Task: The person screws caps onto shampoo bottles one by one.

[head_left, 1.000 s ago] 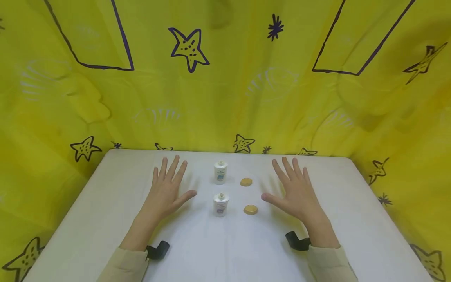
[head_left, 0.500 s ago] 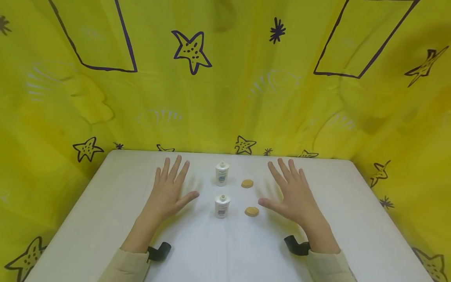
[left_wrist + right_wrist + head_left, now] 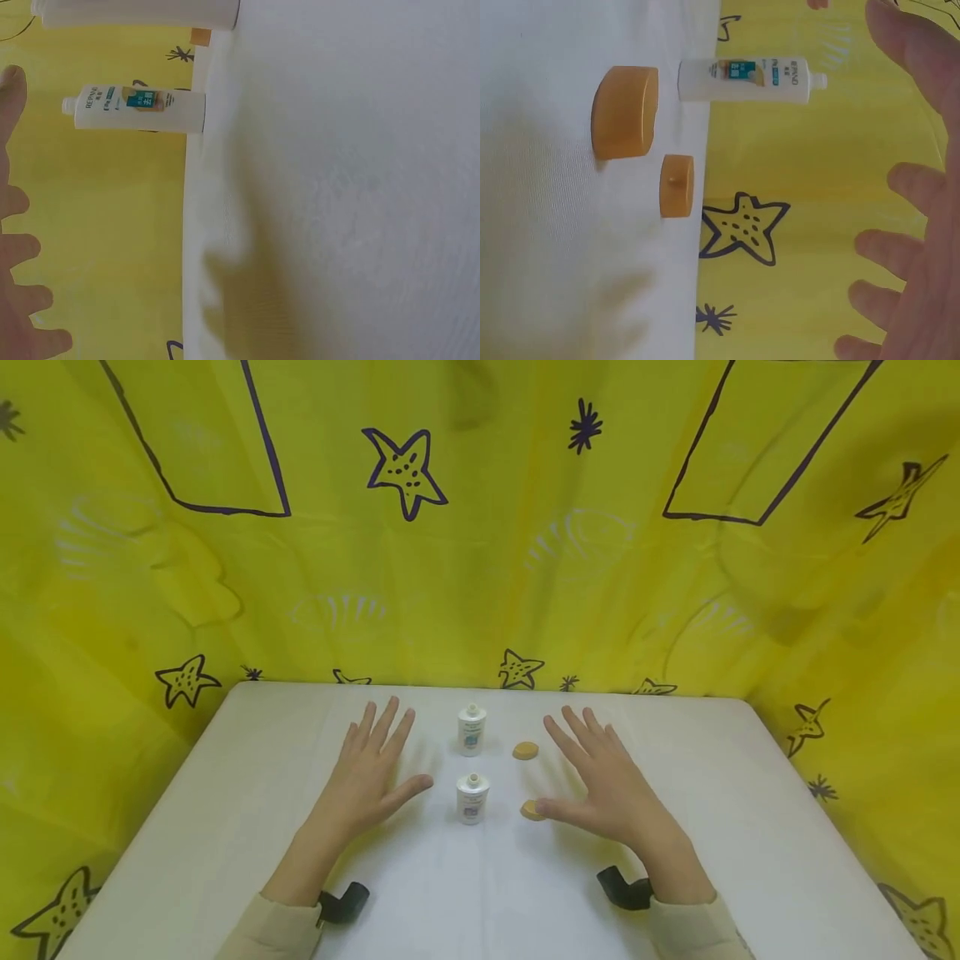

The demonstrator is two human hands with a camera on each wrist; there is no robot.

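From my station I have the far white bottle (image 3: 472, 735) and the near white bottle (image 3: 472, 803) standing upright on the tabletop (image 3: 480, 902), one behind the other, roughly midway between its left and right edges. The far one is closer to the far edge. Toward the right edge lie the far gold cap (image 3: 526, 750) and the near gold cap (image 3: 529, 812), each just beside a bottle without touching it.

My grips are wide and hold nothing. The left hand (image 3: 365, 783) hovers between the bottles and the left edge, fingers spread, its thumb pointing toward the near white bottle. The right hand (image 3: 615, 789) hovers between the caps and the right edge, also spread; on the head view its thumb tip overlaps the near gold cap, but the right wrist view shows me that thumb apart from both caps.

As for progress, both necks are bare and both caps lie loose. Neither cap is on a bottle and nothing is in hand, so I judge the actual handling not yet begun on either pair, with all four pieces left to deal with.
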